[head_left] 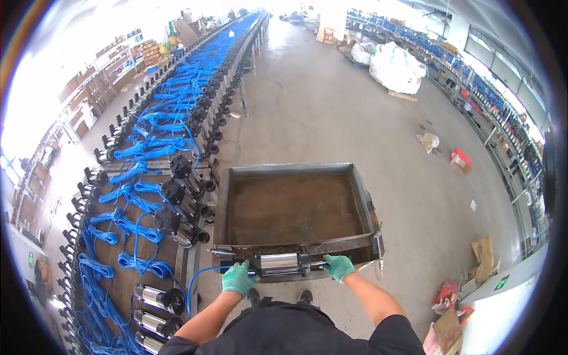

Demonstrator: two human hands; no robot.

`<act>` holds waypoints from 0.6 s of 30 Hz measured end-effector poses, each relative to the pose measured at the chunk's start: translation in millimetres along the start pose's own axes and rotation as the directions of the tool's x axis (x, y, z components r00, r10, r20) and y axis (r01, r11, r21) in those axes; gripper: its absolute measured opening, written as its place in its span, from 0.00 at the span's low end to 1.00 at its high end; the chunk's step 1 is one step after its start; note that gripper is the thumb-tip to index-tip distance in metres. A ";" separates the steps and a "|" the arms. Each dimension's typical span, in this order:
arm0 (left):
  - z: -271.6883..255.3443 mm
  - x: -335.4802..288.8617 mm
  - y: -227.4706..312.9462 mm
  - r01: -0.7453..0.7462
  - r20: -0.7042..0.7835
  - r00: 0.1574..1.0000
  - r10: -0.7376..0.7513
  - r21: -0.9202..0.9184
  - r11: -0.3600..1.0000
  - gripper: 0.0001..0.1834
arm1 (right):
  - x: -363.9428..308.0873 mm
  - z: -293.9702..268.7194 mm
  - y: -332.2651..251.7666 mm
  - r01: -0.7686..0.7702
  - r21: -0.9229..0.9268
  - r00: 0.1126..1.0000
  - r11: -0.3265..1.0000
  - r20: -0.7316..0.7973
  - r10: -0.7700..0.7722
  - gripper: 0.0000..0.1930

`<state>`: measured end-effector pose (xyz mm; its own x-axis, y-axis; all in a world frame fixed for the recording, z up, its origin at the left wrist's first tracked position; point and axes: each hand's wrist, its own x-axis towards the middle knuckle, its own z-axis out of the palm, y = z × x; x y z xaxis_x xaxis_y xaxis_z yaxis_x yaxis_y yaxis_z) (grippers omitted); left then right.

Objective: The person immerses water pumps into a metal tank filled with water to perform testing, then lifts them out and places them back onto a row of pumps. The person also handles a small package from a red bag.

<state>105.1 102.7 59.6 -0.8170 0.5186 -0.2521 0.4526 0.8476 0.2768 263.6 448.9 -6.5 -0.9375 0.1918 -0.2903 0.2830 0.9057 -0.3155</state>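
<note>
Lower centre: left hand point(238, 279) and right hand point(338, 268) curled around opposite ends of a steel-bodied pump point(280, 264) | lower left of centre: blue cable point(200, 273) may snag on counter point(191, 257) edge, jerking the pump | centre: rectangular metal tank point(290, 168)

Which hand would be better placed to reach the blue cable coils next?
Likely the left hand: it is at the left end of the pump, nearer the blue cable coils. The right hand is at the opposite end, farther away. Both appear occupied with the pump.
</note>
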 end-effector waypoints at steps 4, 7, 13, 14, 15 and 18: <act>-4.1 4.4 1.0 0.034 0.051 0.998 -0.035 0.030 0.999 0.37 | 10.8 -37.7 -17.5 -0.328 0.349 0.890 0.878 0.427 0.162 0.30; -5.8 2.3 3.7 0.027 0.021 0.999 -0.027 0.009 1.000 0.36 | 24.8 -47.7 -15.4 -0.629 0.474 0.743 0.617 0.599 0.297 0.36; -7.6 0.7 6.2 0.043 0.029 0.999 -0.043 -0.005 0.999 0.36 | 24.2 -0.8 24.4 -0.537 0.695 0.821 0.478 0.562 0.106 0.30; -8.2 0.4 6.7 0.045 0.030 0.999 -0.045 -0.008 0.999 0.36 | 17.2 -1.1 25.3 -0.369 0.726 0.887 0.581 0.462 -0.014 0.28; -9.5 0.0 7.6 0.042 0.034 0.999 -0.042 0.001 0.999 0.36 | 18.1 0.1 24.1 -0.327 0.594 0.878 0.735 0.478 0.003 0.25; -9.1 -2.2 5.2 0.053 0.034 0.998 -0.053 0.004 0.999 0.36 | 23.2 -31.5 -9.8 0.047 -0.146 0.925 0.988 0.380 0.012 0.23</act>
<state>106.0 105.0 70.0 -0.8273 0.4765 -0.2975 0.4104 0.8743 0.2590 232.7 456.3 18.3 -0.7865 0.0445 -0.6159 0.2059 0.9593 -0.1935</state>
